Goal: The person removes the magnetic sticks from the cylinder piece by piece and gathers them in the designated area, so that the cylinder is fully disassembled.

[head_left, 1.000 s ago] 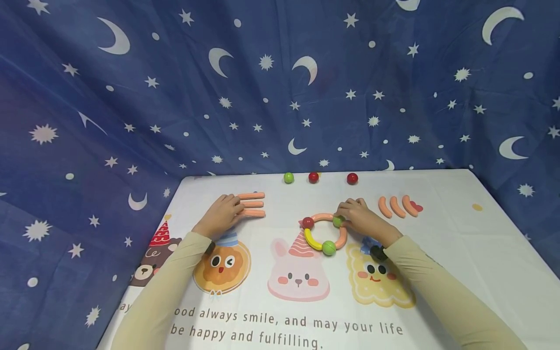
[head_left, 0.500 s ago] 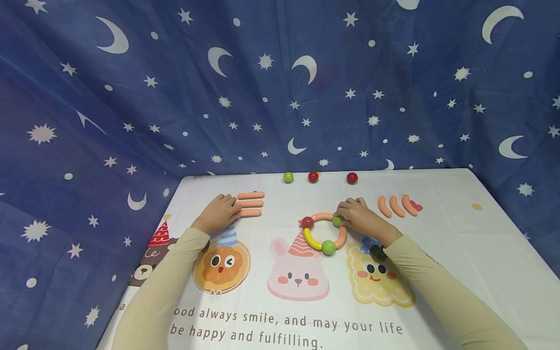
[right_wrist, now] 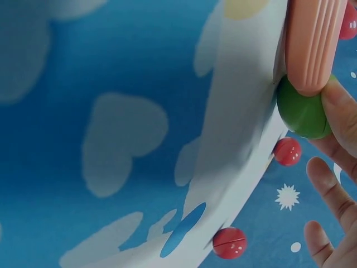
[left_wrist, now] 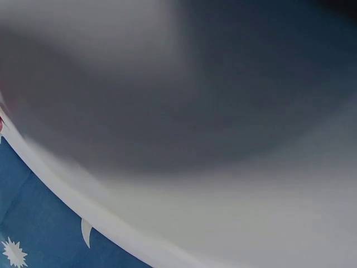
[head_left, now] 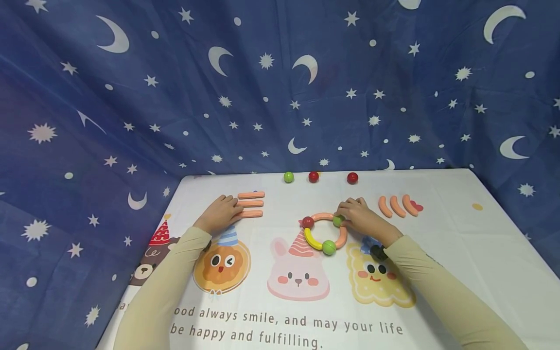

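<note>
In the head view my left hand (head_left: 220, 214) pinches the left end of the nearest straight pink toy rod (head_left: 252, 214). Two more straight pink rods (head_left: 251, 195) lie parallel behind it. My right hand (head_left: 360, 218) is at a ring of curved toy rods and balls, its thumb and index finger pinching a green toy ball (right_wrist: 301, 111), with a pink rod (right_wrist: 315, 39) against that ball in the right wrist view. The ring also has a red ball (head_left: 308, 222), a second green ball (head_left: 329, 247) and a yellow curved rod (head_left: 312, 240). The left wrist view is blurred and shows no fingers.
Along the table's back edge sit a loose green ball (head_left: 288, 177) and two red balls (head_left: 313, 177). Three curved pink rods (head_left: 397, 206) lie right of my right hand. A star-and-moon blue curtain (head_left: 280, 97) hangs behind the printed white tablecloth (head_left: 472, 233).
My left hand has shifted slightly left with the nearest straight pink rod, then a touch back right. The right hand and the ring have stayed in place.
</note>
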The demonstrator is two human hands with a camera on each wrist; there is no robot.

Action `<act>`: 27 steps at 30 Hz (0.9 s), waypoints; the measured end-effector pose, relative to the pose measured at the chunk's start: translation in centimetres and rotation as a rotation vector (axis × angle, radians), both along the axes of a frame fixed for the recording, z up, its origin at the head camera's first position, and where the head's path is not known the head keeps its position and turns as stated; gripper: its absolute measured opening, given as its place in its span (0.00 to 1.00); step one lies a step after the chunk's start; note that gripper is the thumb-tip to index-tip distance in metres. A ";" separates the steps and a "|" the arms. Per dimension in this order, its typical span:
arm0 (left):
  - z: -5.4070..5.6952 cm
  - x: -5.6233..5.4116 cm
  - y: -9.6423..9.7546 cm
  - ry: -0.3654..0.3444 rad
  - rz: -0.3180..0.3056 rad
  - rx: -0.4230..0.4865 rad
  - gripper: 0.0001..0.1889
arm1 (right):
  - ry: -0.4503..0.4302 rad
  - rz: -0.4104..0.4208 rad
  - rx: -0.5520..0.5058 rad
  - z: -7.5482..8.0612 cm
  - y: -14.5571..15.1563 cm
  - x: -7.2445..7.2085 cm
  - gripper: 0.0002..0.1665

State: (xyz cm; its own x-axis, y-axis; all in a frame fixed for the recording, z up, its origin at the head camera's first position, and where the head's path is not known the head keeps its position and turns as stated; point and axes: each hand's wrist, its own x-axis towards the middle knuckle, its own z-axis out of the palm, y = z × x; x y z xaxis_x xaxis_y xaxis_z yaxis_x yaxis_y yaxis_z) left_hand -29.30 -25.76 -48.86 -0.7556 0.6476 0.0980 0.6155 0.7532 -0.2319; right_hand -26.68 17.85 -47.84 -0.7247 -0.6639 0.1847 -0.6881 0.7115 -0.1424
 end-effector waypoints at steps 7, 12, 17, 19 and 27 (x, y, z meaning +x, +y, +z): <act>-0.1 0.1 -0.2 0.006 -0.012 0.000 0.11 | -0.008 -0.010 0.006 0.0 0.0 0.1 0.15; 0.0 0.3 -0.4 0.008 -0.023 0.022 0.11 | -0.011 -0.008 -0.002 -0.1 -0.1 0.1 0.15; 0.4 0.5 -0.4 -0.011 -0.002 0.036 0.13 | -0.015 -0.010 -0.005 0.0 -0.1 0.0 0.15; 0.4 0.6 -0.2 -0.015 0.001 0.047 0.14 | -0.016 -0.012 -0.005 0.1 -0.1 0.0 0.15; 0.7 1.1 2.5 0.043 -0.102 0.089 0.17 | -0.032 -0.021 -0.012 0.0 0.2 -0.1 0.17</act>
